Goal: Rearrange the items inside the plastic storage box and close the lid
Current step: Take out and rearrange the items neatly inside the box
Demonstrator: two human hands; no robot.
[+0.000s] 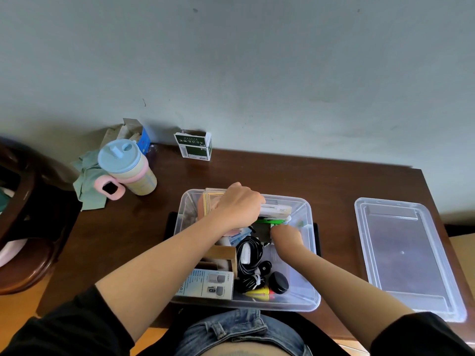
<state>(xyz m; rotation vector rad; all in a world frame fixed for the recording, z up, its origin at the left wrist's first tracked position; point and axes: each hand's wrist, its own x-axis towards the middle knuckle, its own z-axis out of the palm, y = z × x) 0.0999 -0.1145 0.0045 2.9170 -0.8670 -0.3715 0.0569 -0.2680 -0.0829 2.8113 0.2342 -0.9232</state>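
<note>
Clearly the sorting step is in hand: both hands are down inside the box (309,258), which sits on the counter (257,173) just in front of the person. The left hand (240,206) curls over the far end of the box, above a flat tan case (212,201) and a white packet (276,209); what its fingers clasp, if anything, is hidden. The right hand (286,236) reaches toward a green item (272,221); it is blurred, so I cannot tell whether it grips.

Black cables (249,255), a black puck (279,282) and a printed carton (208,282) lie nearer the person. The lid (403,253) rests well apart to the right.

Next, I judge, the contents must lie below the rim, then the lid must be fetched and pressed on.

Writing on the green-and-white carton (195,145) by the wall is too small to read, as is the print inside the box.
</note>
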